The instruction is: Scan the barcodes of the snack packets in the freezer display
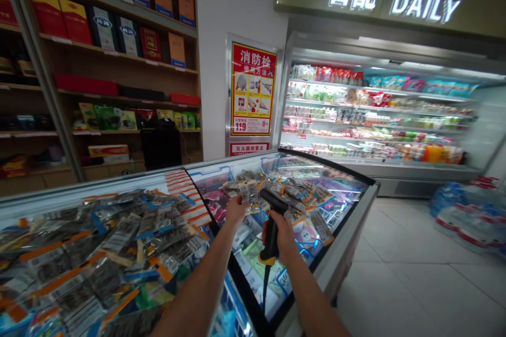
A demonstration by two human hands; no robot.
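Note:
My right hand [281, 231] is wrapped round the grip of a black barcode scanner [272, 216] with a yellow butt, and its cord hangs down toward me. The scanner's head points left at a small plastic food packet [248, 192] with a barcode label. My left hand [236, 209] pinches that packet by its near edge. Beneath both hands lies the glass top of a chest freezer [253, 245]. More packets [294, 189] are spread over the glass beyond the scanner. To the left is a large heap of similar packets [114, 242] with orange and blue edges.
Shelves [130, 55] with boxed goods stand at the back left, near a black chair-like shape [161, 145]. A fire hydrant poster [253, 89] hangs on the wall. A lit refrigerated display [379, 116] fills the back right. Wrapped bottles [470, 216] stand on the tiled floor.

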